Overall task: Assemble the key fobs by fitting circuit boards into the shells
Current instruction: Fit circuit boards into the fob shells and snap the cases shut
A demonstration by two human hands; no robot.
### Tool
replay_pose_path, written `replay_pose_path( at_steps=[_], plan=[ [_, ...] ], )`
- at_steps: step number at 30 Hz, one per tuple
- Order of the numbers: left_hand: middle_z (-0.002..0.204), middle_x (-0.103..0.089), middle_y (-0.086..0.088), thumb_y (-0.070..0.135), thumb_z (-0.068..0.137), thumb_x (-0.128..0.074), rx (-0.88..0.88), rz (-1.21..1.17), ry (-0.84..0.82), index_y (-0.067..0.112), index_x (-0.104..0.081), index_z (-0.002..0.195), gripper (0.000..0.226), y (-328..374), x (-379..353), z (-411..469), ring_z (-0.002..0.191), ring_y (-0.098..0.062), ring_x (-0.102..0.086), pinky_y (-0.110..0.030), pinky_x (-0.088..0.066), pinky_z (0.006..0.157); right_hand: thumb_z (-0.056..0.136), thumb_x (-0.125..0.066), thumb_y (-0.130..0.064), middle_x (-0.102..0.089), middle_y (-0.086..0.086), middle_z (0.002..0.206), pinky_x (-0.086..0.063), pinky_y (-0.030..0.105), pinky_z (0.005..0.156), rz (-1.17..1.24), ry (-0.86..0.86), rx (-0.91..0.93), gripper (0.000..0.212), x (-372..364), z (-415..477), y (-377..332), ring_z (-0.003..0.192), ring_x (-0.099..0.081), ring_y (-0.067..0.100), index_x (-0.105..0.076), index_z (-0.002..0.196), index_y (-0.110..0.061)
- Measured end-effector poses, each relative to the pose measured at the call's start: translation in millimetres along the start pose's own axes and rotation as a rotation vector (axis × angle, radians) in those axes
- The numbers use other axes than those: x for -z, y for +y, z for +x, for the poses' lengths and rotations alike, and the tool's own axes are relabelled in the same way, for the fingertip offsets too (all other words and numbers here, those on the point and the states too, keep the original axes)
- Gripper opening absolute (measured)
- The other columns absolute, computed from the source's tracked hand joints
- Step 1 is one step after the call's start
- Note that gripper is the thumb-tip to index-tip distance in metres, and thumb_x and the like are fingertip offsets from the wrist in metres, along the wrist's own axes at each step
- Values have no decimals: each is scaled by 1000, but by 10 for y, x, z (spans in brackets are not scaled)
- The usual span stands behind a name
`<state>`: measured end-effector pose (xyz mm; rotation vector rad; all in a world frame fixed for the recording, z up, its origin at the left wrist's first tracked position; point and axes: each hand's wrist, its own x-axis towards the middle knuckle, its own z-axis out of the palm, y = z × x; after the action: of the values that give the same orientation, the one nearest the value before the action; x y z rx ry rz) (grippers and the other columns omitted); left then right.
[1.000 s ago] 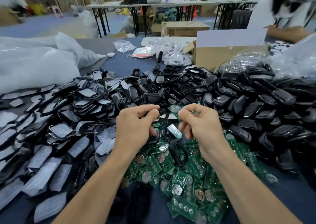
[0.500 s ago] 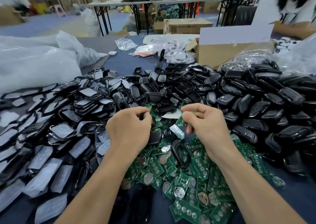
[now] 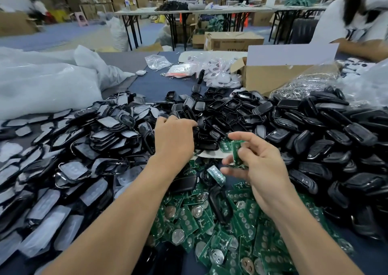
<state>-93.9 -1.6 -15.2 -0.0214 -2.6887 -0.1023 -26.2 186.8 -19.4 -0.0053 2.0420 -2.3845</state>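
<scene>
Green circuit board (image 3: 238, 153) pinched upright in R hand (image 3: 259, 170); L hand (image 3: 174, 140) palm-down on black shells (image 3: 231, 112), grip unclear.

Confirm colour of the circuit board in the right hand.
Green circuit board, pinched by the right hand; head view.

There is one camera only, worn on the person's head, looking forward and down from close above the heap of green circuit boards (image 3: 247, 222) on the dark blue tabletop (image 3: 155, 87). Beyond that heap its wide lens reaches the open brown cardboard box (image 3: 268, 79) and the long white trestle table (image 3: 210, 11) farther back.
</scene>
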Motion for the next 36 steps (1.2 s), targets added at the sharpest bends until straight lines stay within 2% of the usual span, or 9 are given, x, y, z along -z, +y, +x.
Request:
replay_pose_path(
  at_steps=[4,8,11,14,18,25,31,34,36],
  plan=[
    [78,-76,5,24,86,-81,90,-145,219,32,-84,90,10,-10,112,-24,80,-19,-63,-31,-29,88,100,-52,1,-68,-2,73,-51,30,52,-165,80,36,37,-20,12,61,56,-66,21,-68,104,-32],
    [60,-61,30,33,85,-79,128,-418,231,47,-71,90,16,32,341,-282,54,0,-52,-15,-31,57,87,-59,5,-68,1,70,-43,30,53,-164,121,-11,36,-7,10,71,56,-56,16,-64,105,-26],
    [77,-66,32,23,90,-73,-98,-537,14,43,-59,96,25,28,391,-649,70,5,-65,-25,-53,59,88,-62,17,-71,12,80,-46,21,49,149,29,-137,35,-50,26,-7,57,-59,14,-63,111,-10],
    [109,-74,27,3,86,-72,-120,-745,-135,35,-61,92,34,14,363,-823,92,2,-72,-22,-59,86,91,-63,14,-74,12,75,-46,19,47,320,6,-212,23,-114,22,-39,54,-60,13,-63,105,-4],
    [106,-74,32,12,78,-75,16,-984,-85,36,-81,89,27,44,340,-840,97,8,-72,-13,-56,85,92,-66,10,-66,11,64,-46,20,48,275,11,-243,15,-169,-32,-39,50,-55,14,-69,95,-5],
    [84,-77,26,0,81,-82,130,-1031,15,51,-79,98,54,77,334,-855,79,2,-76,-20,-61,73,96,-65,3,-62,7,56,-43,20,43,110,-48,-239,13,-237,-65,-46,47,-57,15,-67,89,-8],
    [132,-65,30,14,80,-88,143,-1088,34,62,-44,146,93,128,327,-829,106,6,-70,-9,-54,88,91,-69,10,-66,8,61,-48,21,47,221,96,-167,15,-226,-63,-33,49,-59,15,-72,87,-4],
    [111,-75,21,36,78,-80,194,-1126,-91,63,-59,133,64,160,316,-774,101,8,-70,-12,-55,89,88,-72,8,-67,9,60,-48,22,49,60,123,-46,18,-193,-57,-28,49,-57,16,-75,82,-8],
    [89,-79,13,34,79,-75,253,-1141,-83,56,-72,115,42,153,286,-750,73,-3,-71,-23,-59,71,86,-76,4,-71,6,62,-50,22,51,-102,131,36,20,-167,-60,-28,50,-59,15,-79,80,-15]
  ],
)
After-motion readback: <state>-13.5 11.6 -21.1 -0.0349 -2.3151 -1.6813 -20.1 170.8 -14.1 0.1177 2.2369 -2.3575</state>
